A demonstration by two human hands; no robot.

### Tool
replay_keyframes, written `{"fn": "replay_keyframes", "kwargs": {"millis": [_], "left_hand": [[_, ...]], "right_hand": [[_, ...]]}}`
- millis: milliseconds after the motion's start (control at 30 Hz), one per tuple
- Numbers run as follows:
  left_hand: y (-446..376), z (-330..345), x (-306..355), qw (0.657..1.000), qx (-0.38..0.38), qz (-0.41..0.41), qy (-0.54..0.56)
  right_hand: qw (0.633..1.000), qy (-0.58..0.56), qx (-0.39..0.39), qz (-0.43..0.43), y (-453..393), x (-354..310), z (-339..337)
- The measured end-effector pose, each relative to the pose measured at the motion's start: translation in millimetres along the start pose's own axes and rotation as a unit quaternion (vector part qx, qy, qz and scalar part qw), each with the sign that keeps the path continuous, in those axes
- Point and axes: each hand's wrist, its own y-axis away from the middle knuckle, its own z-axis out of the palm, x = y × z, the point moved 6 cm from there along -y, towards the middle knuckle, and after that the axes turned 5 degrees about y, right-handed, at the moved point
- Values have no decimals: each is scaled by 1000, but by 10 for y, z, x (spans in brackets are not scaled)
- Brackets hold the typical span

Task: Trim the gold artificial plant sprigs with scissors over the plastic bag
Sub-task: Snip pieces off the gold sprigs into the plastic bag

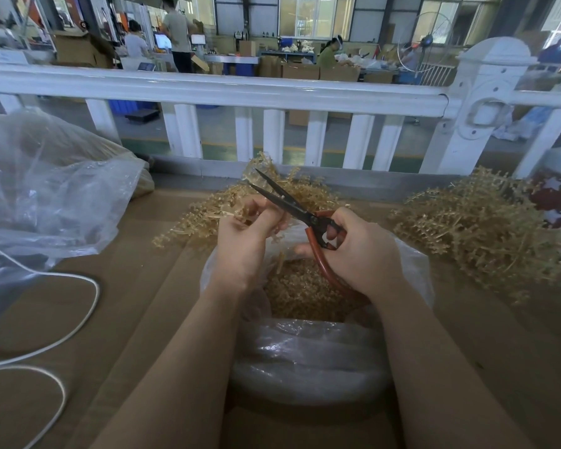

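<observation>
My left hand [243, 234] pinches a gold artificial sprig [195, 222] that fans out to the left over the cardboard table. My right hand [357, 251] grips red-handled scissors [292, 205]; the dark blades are parted and point up and left, just above my left fingers. Below both hands an open clear plastic bag [308, 358] holds a heap of gold trimmings [302, 290]. More gold sprigs lie behind the hands [308, 189].
A large pile of gold sprigs [480, 228] lies at the right. A big crumpled clear bag [46, 196] sits at the left, with a white cable [78, 319] looping below it. A white fence [272, 92] runs behind the table; people work at benches beyond.
</observation>
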Motion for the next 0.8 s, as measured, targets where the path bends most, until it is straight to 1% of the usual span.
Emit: {"fn": "replay_keyframes", "kwargs": {"millis": [133, 267, 333, 500, 633, 800], "left_hand": [[2, 20, -24, 1000, -17, -1, 2], [4, 50, -15, 999, -22, -11, 45], [11, 60, -12, 998, -23, -16, 49], [16, 36, -33, 994, 0, -79, 80], [5, 5, -40, 981, -15, -113, 157], [9, 2, -11, 982, -33, -98, 156]], "right_hand": [[1000, 9, 13, -3, 5, -5, -29], [1000, 0, 25, -9, 11, -21, -52], [999, -3, 33, -12, 16, -31, -65], [999, -1, 38, -15, 17, -42, -79], [999, -4, 29, -16, 13, -53, -51], [1000, -23, 18, -2, 9, 2, -34]]}}
